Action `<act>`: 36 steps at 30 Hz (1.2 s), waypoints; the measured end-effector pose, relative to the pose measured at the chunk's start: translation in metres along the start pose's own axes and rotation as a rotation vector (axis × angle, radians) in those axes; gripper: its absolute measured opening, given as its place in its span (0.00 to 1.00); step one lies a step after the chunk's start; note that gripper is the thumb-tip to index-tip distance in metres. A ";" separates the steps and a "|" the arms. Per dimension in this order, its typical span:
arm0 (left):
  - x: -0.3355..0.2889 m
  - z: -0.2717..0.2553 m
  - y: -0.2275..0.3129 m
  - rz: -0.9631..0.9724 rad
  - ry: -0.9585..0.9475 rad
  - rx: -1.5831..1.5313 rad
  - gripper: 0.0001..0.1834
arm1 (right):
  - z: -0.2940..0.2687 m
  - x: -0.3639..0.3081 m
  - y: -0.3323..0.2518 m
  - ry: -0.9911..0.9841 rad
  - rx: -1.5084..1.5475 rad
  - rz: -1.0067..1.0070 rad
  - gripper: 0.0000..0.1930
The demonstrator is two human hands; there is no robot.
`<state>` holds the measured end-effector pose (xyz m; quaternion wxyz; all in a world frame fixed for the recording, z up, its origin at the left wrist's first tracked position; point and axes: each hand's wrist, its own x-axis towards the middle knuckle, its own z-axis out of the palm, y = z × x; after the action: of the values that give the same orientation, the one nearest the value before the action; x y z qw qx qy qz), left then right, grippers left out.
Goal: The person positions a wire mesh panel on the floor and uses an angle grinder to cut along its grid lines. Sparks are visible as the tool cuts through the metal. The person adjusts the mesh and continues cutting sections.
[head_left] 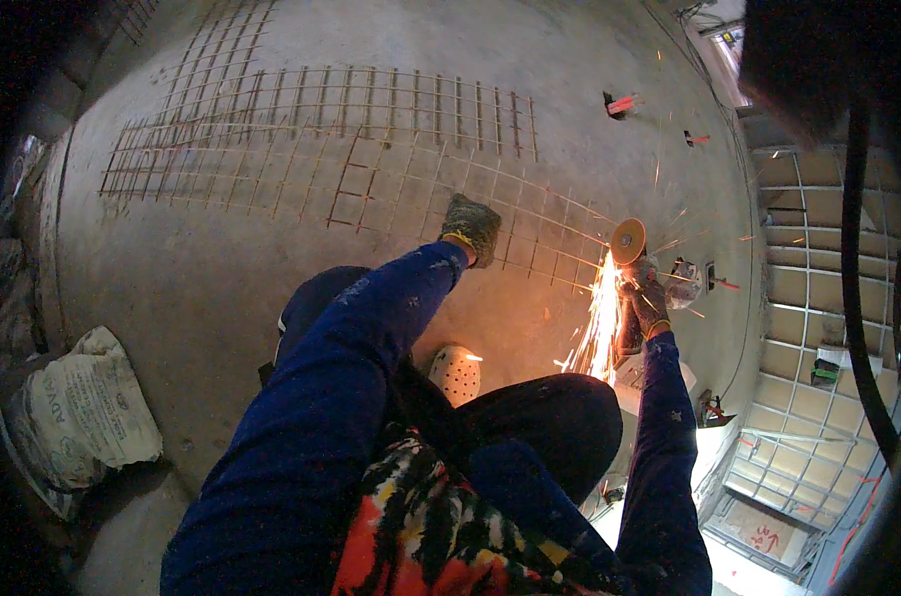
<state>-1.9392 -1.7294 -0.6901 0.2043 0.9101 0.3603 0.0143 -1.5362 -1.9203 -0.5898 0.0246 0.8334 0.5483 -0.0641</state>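
Note:
My left hand (472, 230), in a dark knitted glove with a yellow cuff, is closed on the near edge of a steel wire mesh (351, 195) on the concrete floor. My right hand (648, 304), also gloved, grips an angle grinder (627, 326), whose body is partly hidden by the hand and sparks. Its tan round disc (628, 241) meets the right end of the mesh. A bright stream of sparks (601, 316) pours from there toward me, with a few stray streaks flying off to the right.
More mesh (222, 60) lies farther off at the left. One light perforated clog (456, 374) shows beneath me. A white printed sack (95, 402) rests at the left. Boxes with red ends (619, 104) sit in the surface at right, by a metal grid frame (803, 258).

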 end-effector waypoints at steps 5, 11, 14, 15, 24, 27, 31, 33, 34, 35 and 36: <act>-0.001 0.003 -0.002 0.000 0.035 -0.069 0.23 | -0.016 -0.010 -0.009 -0.127 0.203 -0.085 0.30; -0.005 -0.006 0.000 0.018 0.023 -0.024 0.25 | -0.016 -0.005 -0.012 -0.065 0.155 0.102 0.24; -0.001 -0.013 0.003 -0.006 -0.088 -0.018 0.26 | -0.012 -0.004 -0.012 -0.145 0.132 -0.017 0.24; -0.001 -0.013 0.003 -0.010 -0.097 -0.013 0.27 | -0.012 -0.004 -0.012 -0.175 0.301 0.116 0.29; -0.003 -0.002 -0.001 0.015 0.012 -0.010 0.26 | -0.006 0.002 0.005 -0.002 -0.334 -0.303 0.21; 0.000 -0.005 0.001 0.001 -0.051 -0.006 0.25 | -0.012 0.002 0.004 -0.430 0.292 0.221 0.25; -0.003 -0.009 0.003 -0.005 -0.022 0.014 0.23 | -0.020 -0.007 -0.012 -0.168 0.173 0.085 0.27; -0.004 -0.011 0.004 -0.012 -0.031 0.013 0.23 | -0.023 -0.014 -0.022 -0.011 0.237 -0.153 0.28; -0.004 -0.012 0.004 -0.016 -0.044 0.014 0.23 | -0.025 -0.014 -0.026 -0.043 0.215 -0.101 0.29; -0.004 -0.013 0.004 -0.012 -0.046 0.014 0.23 | -0.025 -0.017 -0.029 -0.013 0.324 -0.111 0.30; -0.004 -0.013 0.004 -0.007 -0.048 0.014 0.23 | -0.026 -0.015 -0.032 -0.095 0.378 0.049 0.31</act>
<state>-1.9419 -1.7300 -0.6761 0.2067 0.9104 0.3583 -0.0107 -1.5695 -1.9181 -0.5609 -0.1050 0.8322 0.5045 -0.2047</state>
